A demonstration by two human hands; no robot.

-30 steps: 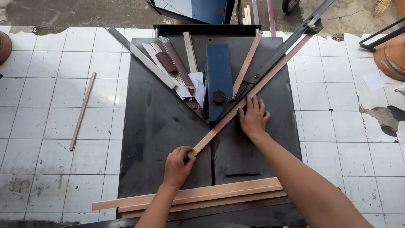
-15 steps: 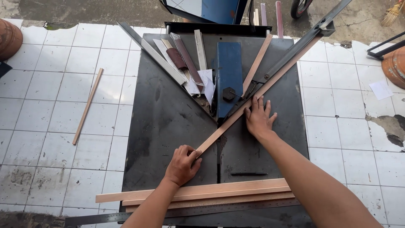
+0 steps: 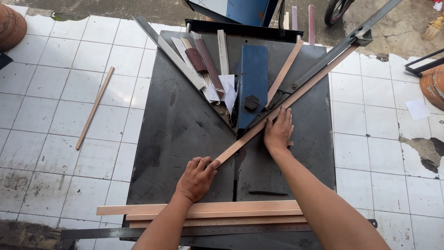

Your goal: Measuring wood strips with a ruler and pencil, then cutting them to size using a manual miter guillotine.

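Left hand [image 3: 196,178] and wooden strip [image 3: 277,113] slightly nearer the saw.

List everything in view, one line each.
Table: 1, black, centre.
Strip: 1, pale wood, diagonal along the right fence.
Fences: 2, grey metal, forming a V.
Guard: 1, blue, between the fences.
Stacked strips: about 3, pale wood, near edge.
Ruler: 1, steel, below the stack.
Stick: 1, wood, on tiles, left.
Pots: 2, terracotta, far corners.
Left hand: grips the strip's near end.
Right hand: flat on the strip.
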